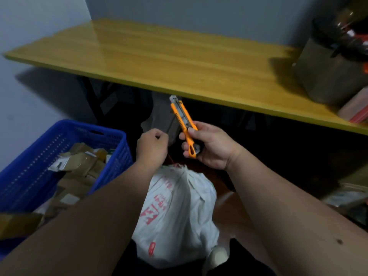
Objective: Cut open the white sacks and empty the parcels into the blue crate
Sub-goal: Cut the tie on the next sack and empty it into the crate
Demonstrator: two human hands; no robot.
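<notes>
1. Head view: my right hand is wrapped round the butt end of the orange utility knife, tip pointing up and away toward the underside of the bench. A short bit of blade looks out at the tip; can't tell how far.
2. My left hand is closed in a pinch on what looks like a thin red tie running down to the knotted neck of the white sack. The tie is too thin to be sure of.
3. The sack stands between my forearms, neck up, still tied. The blue crate sits just left of it, with parcels already inside.
4. Step in hand, as I judge it: cut the tie. Keep it taut with the left hand, bring the blade in below that hand and stroke away from the fingers and wrist.
5. Cut the tie only, shallow, so the parcels inside aren't scored.
6. Risk: slack tie makes the blade skid toward my left forearm.
</notes>
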